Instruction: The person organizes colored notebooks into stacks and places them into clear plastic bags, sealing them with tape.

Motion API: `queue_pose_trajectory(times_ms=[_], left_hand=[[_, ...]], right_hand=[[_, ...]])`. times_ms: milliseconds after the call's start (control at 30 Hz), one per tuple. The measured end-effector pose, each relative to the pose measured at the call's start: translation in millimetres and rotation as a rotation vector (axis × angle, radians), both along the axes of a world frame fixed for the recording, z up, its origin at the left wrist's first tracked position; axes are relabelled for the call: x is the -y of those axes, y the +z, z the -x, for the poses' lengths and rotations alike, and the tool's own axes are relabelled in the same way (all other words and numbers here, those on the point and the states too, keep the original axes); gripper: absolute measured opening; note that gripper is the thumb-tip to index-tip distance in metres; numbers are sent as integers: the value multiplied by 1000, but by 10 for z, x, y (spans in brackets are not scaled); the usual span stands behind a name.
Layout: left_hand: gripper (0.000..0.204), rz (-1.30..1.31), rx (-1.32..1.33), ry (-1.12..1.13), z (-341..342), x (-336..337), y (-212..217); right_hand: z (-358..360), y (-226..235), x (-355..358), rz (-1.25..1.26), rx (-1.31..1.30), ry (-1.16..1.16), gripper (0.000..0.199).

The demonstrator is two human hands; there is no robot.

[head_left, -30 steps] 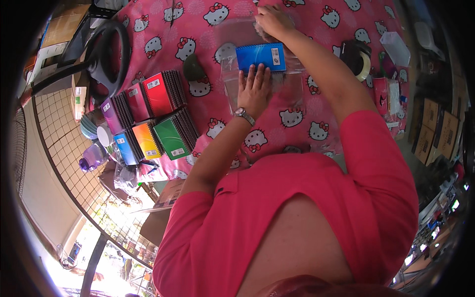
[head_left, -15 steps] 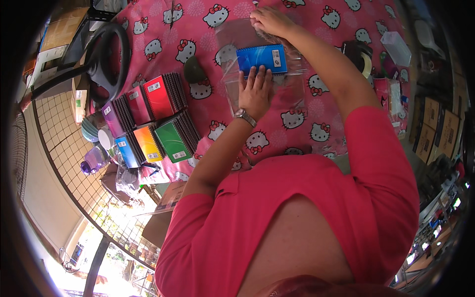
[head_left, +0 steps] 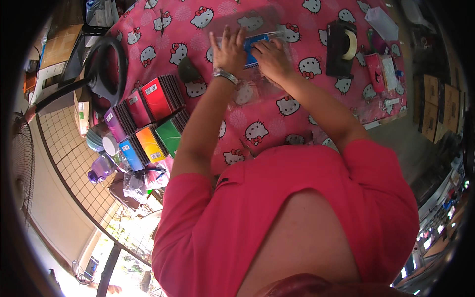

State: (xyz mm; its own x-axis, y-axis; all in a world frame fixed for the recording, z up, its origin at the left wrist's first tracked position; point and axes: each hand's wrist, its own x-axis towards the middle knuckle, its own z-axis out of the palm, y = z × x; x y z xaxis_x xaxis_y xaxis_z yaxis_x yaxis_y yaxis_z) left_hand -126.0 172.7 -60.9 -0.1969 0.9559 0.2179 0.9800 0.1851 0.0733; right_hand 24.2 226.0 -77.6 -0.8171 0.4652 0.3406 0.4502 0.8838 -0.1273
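A blue spiral notebook (head_left: 250, 45) lies on a clear plastic sheet (head_left: 269, 21) spread on the table, partly hidden under my hands. My left hand (head_left: 229, 53) presses down flat at the notebook's left side, fingers spread and pointing away from me. My right hand (head_left: 273, 58) is over the notebook's right part, its fingers bent and closed at the plastic. Just what the right fingertips pinch is partly hidden. A bracelet-like watch (head_left: 225, 75) circles my left wrist.
Stacks of spiral notebooks, including red (head_left: 159, 96), green (head_left: 169, 136) and yellow (head_left: 150, 143), stand at the left. A dark green rounded object (head_left: 187, 70) lies nearer. At the right are a black tape dispenser (head_left: 339, 64) and a translucent box (head_left: 382, 23). A pink patterned cloth (head_left: 257, 132) covers the table.
My right hand has come down from the plastic's far edge onto the notebook's right part. My left hand has shifted left and away, fingers now spread. The view has turned slightly.
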Motion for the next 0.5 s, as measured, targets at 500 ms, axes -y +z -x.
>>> queue_pose_trajectory(times_ms=[500], left_hand=[[22, 2, 149, -144, 22, 91, -201]], right_hand=[[-170, 90, 542, 122, -106, -162, 30]])
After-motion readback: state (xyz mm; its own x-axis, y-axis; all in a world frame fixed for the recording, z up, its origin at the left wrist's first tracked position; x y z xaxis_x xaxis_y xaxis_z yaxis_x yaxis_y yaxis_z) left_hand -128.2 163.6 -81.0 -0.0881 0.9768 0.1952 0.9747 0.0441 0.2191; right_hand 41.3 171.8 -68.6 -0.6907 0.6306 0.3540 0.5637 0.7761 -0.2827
